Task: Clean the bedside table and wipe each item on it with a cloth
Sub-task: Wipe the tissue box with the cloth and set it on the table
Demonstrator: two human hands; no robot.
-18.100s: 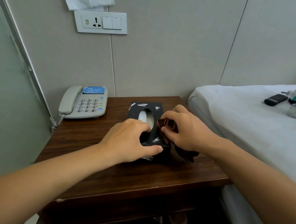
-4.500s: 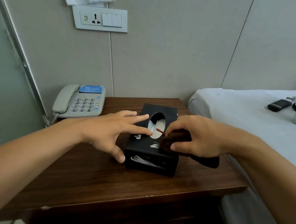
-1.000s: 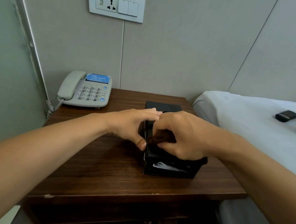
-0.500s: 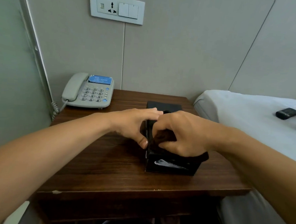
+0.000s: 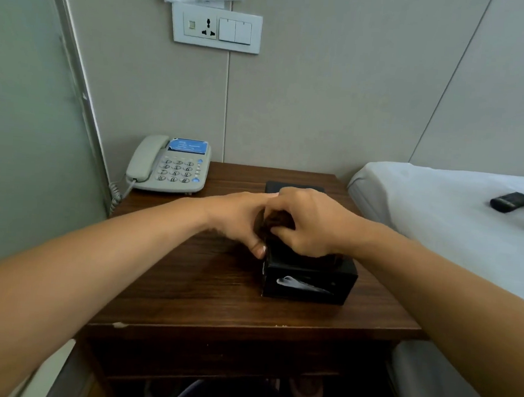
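A black tissue box (image 5: 307, 283) with white markings stands on the dark wooden bedside table (image 5: 204, 290), right of centre. My right hand (image 5: 310, 222) lies on top of the box, its fingers curled round a bunched dark brown cloth (image 5: 279, 222) pressed on the lid. My left hand (image 5: 237, 216) holds the box's left side, thumb down against its left wall and fingers over the top edge. Both hands hide the box's opening. A grey corded telephone (image 5: 171, 165) sits at the table's back left.
A white bed (image 5: 457, 224) adjoins the table's right edge, with a black remote (image 5: 507, 201) and other small items on it. A wall socket panel (image 5: 217, 27) hangs above, and a glass partition (image 5: 27, 126) stands at the left. Shoes show under the table.
My hands stay on the box in nearly the same grip. The view has tilted up slightly, so the table and box sit lower in frame.
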